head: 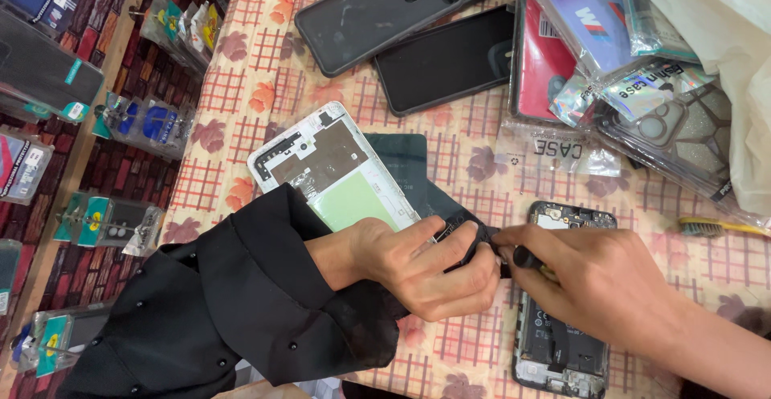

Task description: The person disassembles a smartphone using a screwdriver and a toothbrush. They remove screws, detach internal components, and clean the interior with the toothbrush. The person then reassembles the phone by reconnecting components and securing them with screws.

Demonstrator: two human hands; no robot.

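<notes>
While you look down at the counter (pixel 265 69) with its checked, flowered cloth, racks of packaged accessories (pixel 148 122) hang off its left edge. Just right of them, near the counter's middle, lies a white phone frame (pixel 329 170), face down, with a pale green patch on its back, its long axis slanting from upper left to lower right. Your left hand (pixel 418 266), coming out of a black sleeve (pixel 233 302), lies over the lower end of that frame. Its grip is closed: thumb and fingers pinch a small dark part (pixel 474 234) at the edge of a dark sheet (pixel 409 178) lying under the frame. Your right hand (pixel 602 282) meets it from the right, fingertips nearly touching the left hand's, closed around a slim dark tool (pixel 526 258) whose tip points left at the pinched part. So the part sits between both hands, held by the left, just left of the tool. What the part is, I cannot tell. Under your right hand lies an opened phone (pixel 562 343), its long axis running toward the near edge. Toward the far edge lie two dark phone cases (pixel 377 9), and at the far right corner a pile of packaged cases (pixel 642 85). A yellow-handled brush (pixel 719 226) lies at the right edge.
</notes>
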